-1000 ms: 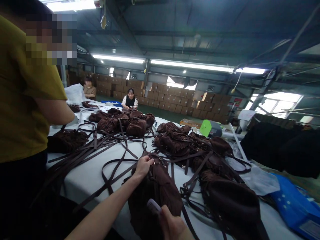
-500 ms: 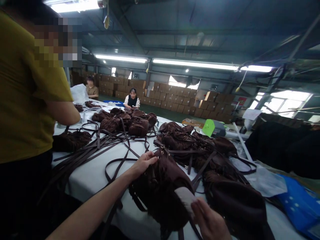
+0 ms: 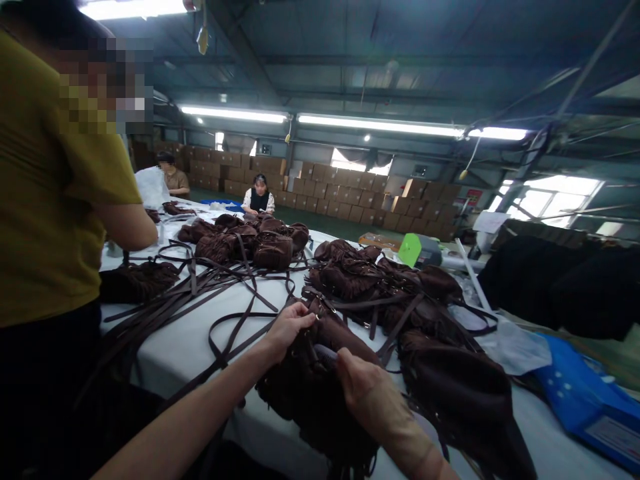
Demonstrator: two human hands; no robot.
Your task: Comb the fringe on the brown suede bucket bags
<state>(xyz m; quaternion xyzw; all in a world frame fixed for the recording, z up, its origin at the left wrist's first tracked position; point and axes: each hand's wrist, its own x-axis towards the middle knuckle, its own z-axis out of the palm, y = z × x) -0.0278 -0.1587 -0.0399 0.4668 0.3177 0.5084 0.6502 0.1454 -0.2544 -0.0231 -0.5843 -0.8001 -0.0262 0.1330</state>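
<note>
A dark brown fringed leather bag (image 3: 345, 333) lies tilted on the table in front of me. My left hand (image 3: 294, 327) pinches its upper edge beside a small metal ring. My right hand (image 3: 363, 377) is closed on a pale grey flat piece (image 3: 325, 357) with faint ridges, held against the middle of the bag; I cannot make out its kind. My right hand and wrist cover part of the bag. Close by on the right, another dark brown bag (image 3: 455, 380) lies on its side.
Heaped brown bags (image 3: 345, 267) and long straps (image 3: 200, 287) spread over the white table (image 3: 175, 350). A person in a yellow shirt (image 3: 55, 200) stands at the left; two people sit at the far end. Blue packaging (image 3: 575, 393) and clear plastic (image 3: 515, 347) lie right.
My right hand has moved up and left with the pale piece, from the bag's lower right to its middle. My left hand keeps its hold. The view has shifted slightly right.
</note>
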